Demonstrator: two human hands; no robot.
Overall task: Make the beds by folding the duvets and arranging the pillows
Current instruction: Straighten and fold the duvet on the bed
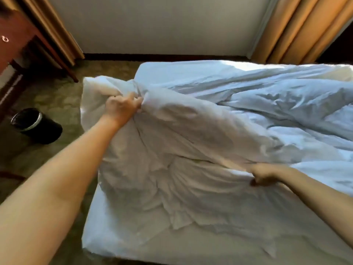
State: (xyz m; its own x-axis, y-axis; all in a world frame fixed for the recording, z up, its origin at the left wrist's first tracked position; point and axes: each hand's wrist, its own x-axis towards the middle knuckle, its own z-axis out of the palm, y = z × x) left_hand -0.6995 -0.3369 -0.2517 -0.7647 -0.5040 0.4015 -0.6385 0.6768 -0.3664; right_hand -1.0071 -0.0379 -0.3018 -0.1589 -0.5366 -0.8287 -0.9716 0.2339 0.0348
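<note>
A white duvet lies crumpled across the bed, which has a white sheet. My left hand grips a raised bunch of the duvet's edge near the bed's left side, lifting it off the mattress. My right hand is closed on a fold of the same duvet lower down, closer to me. The cloth hangs in creases between the two hands. No pillow is visible.
A black waste bin stands on the carpet left of the bed. A dark wooden desk fills the upper left corner. Tan curtains hang at the back right, another at the back left, with a pale wall between.
</note>
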